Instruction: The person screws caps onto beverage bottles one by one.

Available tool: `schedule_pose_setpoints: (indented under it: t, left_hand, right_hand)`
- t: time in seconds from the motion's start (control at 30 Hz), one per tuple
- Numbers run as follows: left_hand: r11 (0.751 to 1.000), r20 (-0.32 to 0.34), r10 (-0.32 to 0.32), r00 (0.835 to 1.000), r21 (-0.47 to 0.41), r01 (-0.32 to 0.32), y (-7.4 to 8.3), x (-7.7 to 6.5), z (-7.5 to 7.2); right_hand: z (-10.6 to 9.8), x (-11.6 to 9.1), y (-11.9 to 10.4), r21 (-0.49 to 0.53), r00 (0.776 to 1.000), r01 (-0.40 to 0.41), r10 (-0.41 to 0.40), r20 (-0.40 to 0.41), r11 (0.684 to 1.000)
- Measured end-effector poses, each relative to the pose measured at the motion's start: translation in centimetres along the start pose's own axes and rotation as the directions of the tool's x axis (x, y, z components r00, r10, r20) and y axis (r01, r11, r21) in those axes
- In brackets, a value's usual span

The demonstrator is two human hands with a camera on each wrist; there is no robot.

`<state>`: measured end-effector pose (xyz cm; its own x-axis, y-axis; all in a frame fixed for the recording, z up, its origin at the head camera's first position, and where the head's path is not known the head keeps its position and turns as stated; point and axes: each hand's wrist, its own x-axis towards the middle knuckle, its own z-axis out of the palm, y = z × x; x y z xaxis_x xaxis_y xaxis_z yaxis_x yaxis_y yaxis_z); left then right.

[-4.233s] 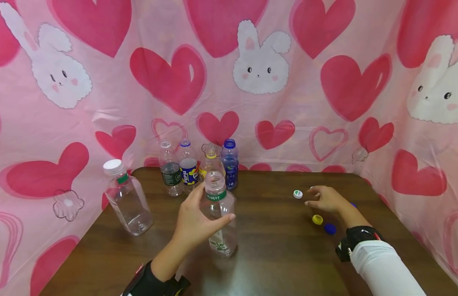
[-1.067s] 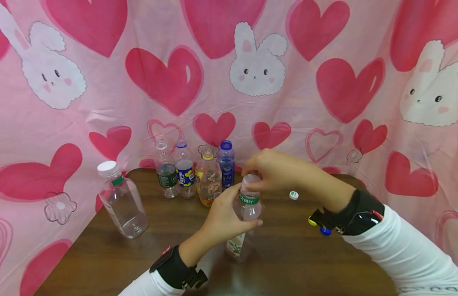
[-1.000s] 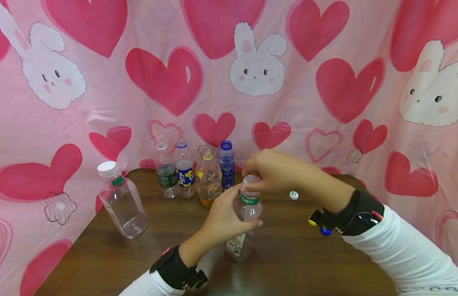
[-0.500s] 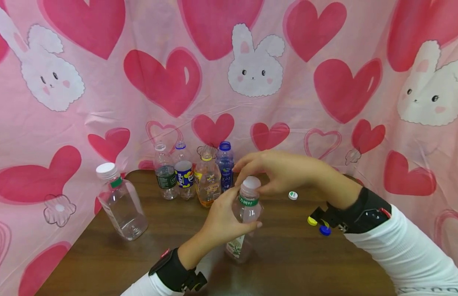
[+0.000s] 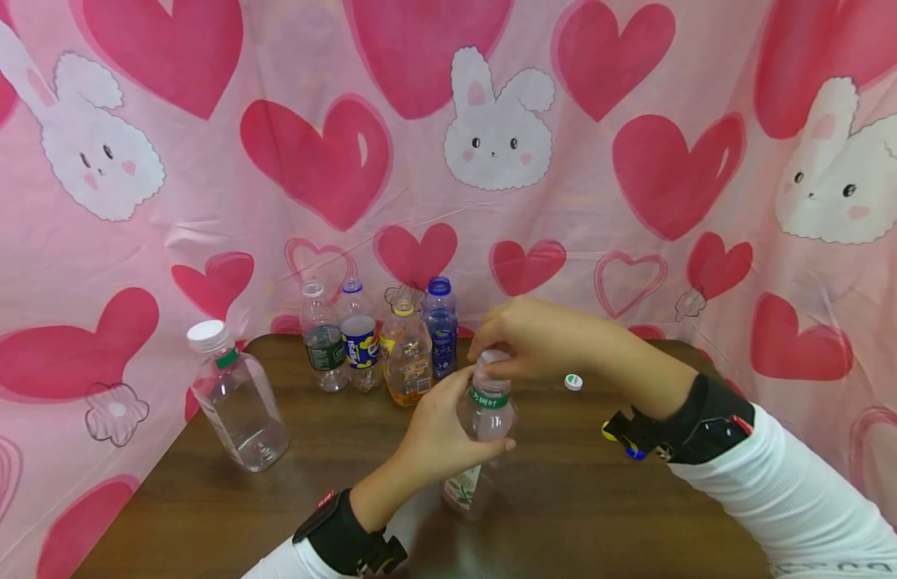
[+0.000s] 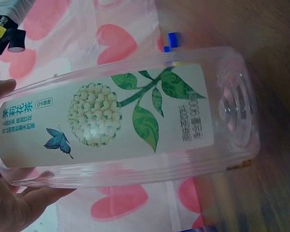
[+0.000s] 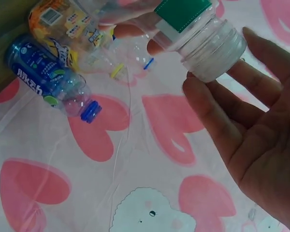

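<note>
In the head view a clear plastic bottle (image 5: 495,420) with a green neck band stands slightly tilted over the table's middle. My left hand (image 5: 437,430) grips its upper body, thumb and fingers around it. On the bottle's neck sits a whitish cap (image 5: 494,356), partly hidden by my right hand (image 5: 545,339), whose fingers pinch it from above. The left wrist view shows the bottle's label (image 6: 101,116) with a flower and leaves. In the right wrist view, fingers (image 7: 208,111) surround the bottle's mouth end.
A capped clear bottle (image 5: 241,402) stands at left on the brown table (image 5: 578,515). Behind are a green-labelled bottle (image 5: 325,346), a Pepsi bottle (image 5: 360,342), an orange-tinted bottle (image 5: 407,354) and a blue bottle (image 5: 441,330). White (image 5: 573,383), yellow (image 5: 607,432) and blue caps (image 5: 634,453) lie at right.
Earliest, the bottle was uncapped and farther left, my right hand among the loose caps. Half a second ago my right fingers were spread beside the cap; now they close around it.
</note>
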<state>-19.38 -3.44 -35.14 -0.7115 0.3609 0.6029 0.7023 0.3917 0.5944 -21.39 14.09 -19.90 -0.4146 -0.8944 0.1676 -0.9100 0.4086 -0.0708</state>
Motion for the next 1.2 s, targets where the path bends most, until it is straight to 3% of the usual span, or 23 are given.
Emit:
schedule_pose_setpoints:
  t: [0.27, 0.47, 0.67, 0.83, 1.03, 1.2]
  left_hand:
    - [1.000, 0.005, -0.024, 1.000, -0.007, 0.024, 0.1, -0.2, -0.1]
    - [0.999, 0.013, -0.045, 0.999, 0.001, 0.045, 0.2, -0.2, -0.1]
    - [0.997, 0.033, -0.075, 0.997, 0.002, 0.075, 0.1, -0.3, 0.1]
    - [0.998, 0.022, -0.062, 0.998, -0.019, 0.062, 0.0, -0.4, 0.1]
    - [0.999, -0.008, -0.033, 0.999, -0.007, 0.033, 0.1, -0.4, 0.2]
    - [0.999, -0.001, -0.047, 0.999, -0.005, 0.047, 0.2, -0.4, 0.2]
  right_hand:
    - [-0.6, -0.2, 0.1, 0.139, 0.997, 0.030, -0.039, 0.061, 0.990]
    - [-0.3, -0.1, 0.1, 0.085, 0.998, 0.026, -0.031, 0.058, 0.996]
    - [0.0, -0.2, -0.8, 0.013, 0.995, -0.052, 0.051, 0.080, 0.999]
    - [0.1, -0.2, -1.0, -0.025, 0.992, -0.088, 0.090, 0.088, 0.996]
    - [0.1, -0.2, -1.0, -0.036, 0.993, -0.087, 0.089, 0.082, 0.996]
    - [0.1, -0.2, -1.0, -0.012, 0.995, -0.081, 0.081, 0.066, 0.997]
